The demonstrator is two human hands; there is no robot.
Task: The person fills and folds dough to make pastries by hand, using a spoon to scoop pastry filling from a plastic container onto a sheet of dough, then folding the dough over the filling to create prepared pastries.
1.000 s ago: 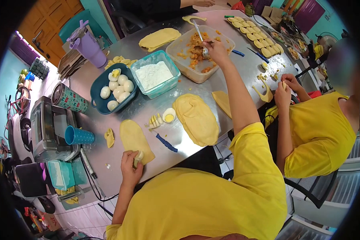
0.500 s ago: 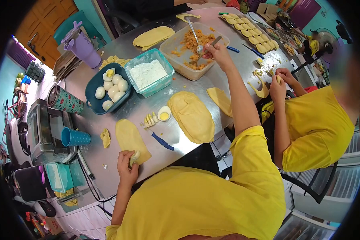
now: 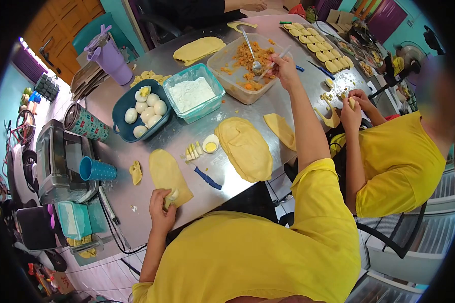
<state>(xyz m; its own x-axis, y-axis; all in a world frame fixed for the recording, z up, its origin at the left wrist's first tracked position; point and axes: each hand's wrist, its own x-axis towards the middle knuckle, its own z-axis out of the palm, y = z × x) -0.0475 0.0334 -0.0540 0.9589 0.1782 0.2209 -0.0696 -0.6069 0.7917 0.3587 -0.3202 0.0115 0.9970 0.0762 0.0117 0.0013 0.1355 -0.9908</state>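
My right hand (image 3: 285,71) grips a slim metal utensil (image 3: 266,71), its end hidden or blurred at the orange, crumbly filling (image 3: 245,52) in a clear plastic tub (image 3: 222,80). A metal spoon (image 3: 257,64) also rests in that filling. On the near left, my left hand (image 3: 162,206) is closed on a pale piece (image 3: 172,195), apparently a boiled egg wedge, over the lower end of a flat dough sheet (image 3: 167,169). Beside the sheet lie several egg wedges (image 3: 192,151), a halved boiled egg (image 3: 210,144) and a blue-handled knife (image 3: 207,178). Stacked dough sheets (image 3: 244,150) lie to the right.
A blue bowl of boiled eggs (image 3: 121,103) and a teal box of white flour (image 3: 189,95) stand mid-table. Leftward are a blue cup (image 3: 98,169) and a pasta machine (image 3: 60,159). A co-worker in yellow (image 3: 394,161) handles dough at right, near a tray of filled pastries (image 3: 321,45).
My right hand has moved slightly right and down, and its utensil has shifted toward the tub's near right side. The left hand stays over the dough sheet. The view has shifted slightly.
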